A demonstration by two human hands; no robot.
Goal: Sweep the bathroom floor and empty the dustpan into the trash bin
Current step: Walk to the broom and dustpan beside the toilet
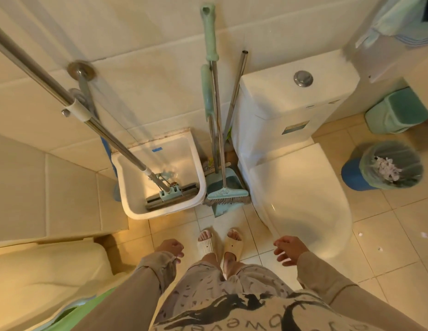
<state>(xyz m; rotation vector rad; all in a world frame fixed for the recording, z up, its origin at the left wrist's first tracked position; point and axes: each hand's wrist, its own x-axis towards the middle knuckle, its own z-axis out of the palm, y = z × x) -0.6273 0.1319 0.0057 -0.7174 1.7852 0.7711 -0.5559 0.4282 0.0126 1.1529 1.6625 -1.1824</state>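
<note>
Looking down from my head, my left hand (171, 248) hangs loosely curled with nothing in its grip, and my right hand (288, 250) hangs with fingers spread wide, its grip empty too. Both are low, either side of my feet in pale slippers (219, 244) on the tiled floor (387, 235).

The broom (226, 195) stands upright ahead of me against the wall, its head resting on the floor in front of the dustpan (222, 181), the two touching, wedged between the small white mop sink (160, 177) and the toilet (299, 199). A mop (170, 191) rests with its head inside that sink.

The trash bin (385, 166), lined with a bag and holding crumpled paper, sits on the floor right of the toilet. A few white scraps (424, 234) lie on the tiles nearer me on that side.
</note>
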